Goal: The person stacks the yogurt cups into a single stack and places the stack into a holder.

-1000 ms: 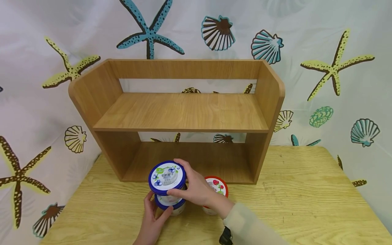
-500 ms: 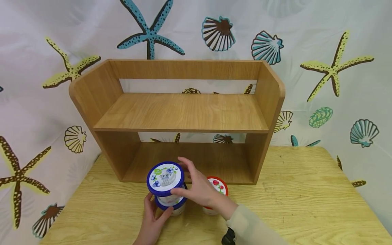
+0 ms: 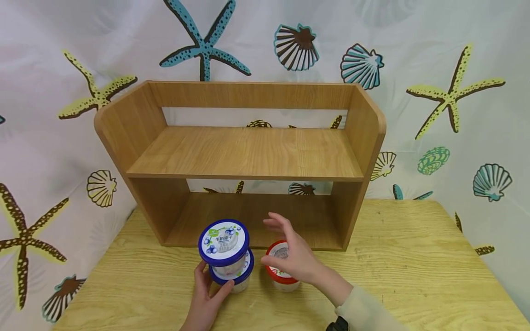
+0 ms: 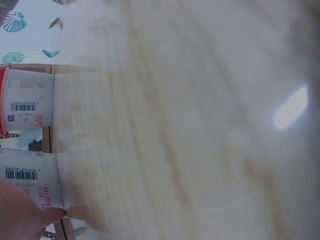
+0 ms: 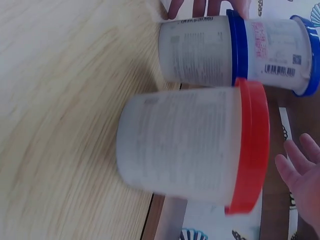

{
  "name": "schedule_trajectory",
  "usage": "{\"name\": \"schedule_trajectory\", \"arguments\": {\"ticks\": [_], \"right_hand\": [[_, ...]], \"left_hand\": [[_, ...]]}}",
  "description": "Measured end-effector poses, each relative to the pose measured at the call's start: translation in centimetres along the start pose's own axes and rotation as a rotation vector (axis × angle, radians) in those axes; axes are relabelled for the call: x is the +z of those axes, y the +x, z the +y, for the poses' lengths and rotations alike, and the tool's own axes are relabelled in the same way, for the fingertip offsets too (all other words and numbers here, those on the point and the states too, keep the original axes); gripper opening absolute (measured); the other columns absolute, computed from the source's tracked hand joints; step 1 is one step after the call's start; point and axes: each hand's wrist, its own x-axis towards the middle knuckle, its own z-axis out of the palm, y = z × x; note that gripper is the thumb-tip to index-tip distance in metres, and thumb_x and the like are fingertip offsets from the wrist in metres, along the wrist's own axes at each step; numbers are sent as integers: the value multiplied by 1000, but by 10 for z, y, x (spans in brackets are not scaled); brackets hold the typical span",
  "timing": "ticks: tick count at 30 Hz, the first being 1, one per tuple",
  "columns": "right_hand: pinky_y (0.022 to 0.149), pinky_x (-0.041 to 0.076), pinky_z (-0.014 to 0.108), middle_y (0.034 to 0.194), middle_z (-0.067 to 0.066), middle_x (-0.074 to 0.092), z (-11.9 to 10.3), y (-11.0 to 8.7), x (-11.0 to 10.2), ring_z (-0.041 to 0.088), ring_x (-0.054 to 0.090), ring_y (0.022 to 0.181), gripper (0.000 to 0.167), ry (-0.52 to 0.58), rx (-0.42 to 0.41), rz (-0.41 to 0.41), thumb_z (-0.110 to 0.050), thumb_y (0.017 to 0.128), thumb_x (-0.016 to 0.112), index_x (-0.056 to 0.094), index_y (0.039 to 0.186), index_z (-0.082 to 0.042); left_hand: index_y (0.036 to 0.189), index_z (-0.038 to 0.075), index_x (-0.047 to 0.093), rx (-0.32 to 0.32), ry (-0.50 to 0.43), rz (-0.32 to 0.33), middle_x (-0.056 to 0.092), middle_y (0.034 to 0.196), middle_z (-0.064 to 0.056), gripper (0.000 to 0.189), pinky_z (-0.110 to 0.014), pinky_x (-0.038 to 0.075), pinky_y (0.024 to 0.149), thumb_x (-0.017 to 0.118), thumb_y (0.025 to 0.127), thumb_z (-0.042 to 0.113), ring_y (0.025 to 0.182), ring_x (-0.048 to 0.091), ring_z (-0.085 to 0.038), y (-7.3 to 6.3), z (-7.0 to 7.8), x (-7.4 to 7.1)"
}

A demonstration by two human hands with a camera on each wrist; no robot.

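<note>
Two white tubs with blue lids, blueberries printed on top, stand stacked in front of the shelf in the head view: the upper tub [image 3: 223,241] rests on the lower tub [image 3: 240,287], slightly off centre. My left hand [image 3: 207,294] grips the lower tub, thumb at its front and fingers along its left side. To the right stands a red-lidded tub [image 3: 285,287], upright on the table. Over its lid hovers my right hand [image 3: 296,257], fingers spread and holding nothing. In the right wrist view, that hand [image 5: 302,177] is apart from the red lid [image 5: 252,147].
A two-tier wooden shelf [image 3: 244,151] stands behind the tubs, its lower board close to them. The wooden table [image 3: 397,266] extends to both sides. A white curtain [image 3: 434,110] printed with starfish and shells hangs around the back.
My right hand has let go of the upper blue-lidded tub and moved right, over the red-lidded tub. The upper tub has shifted slightly left. My left hand has stayed in place.
</note>
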Motion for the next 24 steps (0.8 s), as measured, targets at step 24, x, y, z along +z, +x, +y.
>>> {"name": "schedule_trajectory", "arguments": {"ticks": [24], "right_hand": [[101, 36, 60, 145, 5, 44, 33, -54, -33, 29, 38, 134, 78, -71, 56, 120, -18, 83, 77, 32, 147, -14]], "left_hand": [[148, 4, 2, -105, -23, -11, 20, 148, -34, 84, -62, 23, 108, 65, 93, 9, 139, 18, -46, 3, 3, -3]]}}
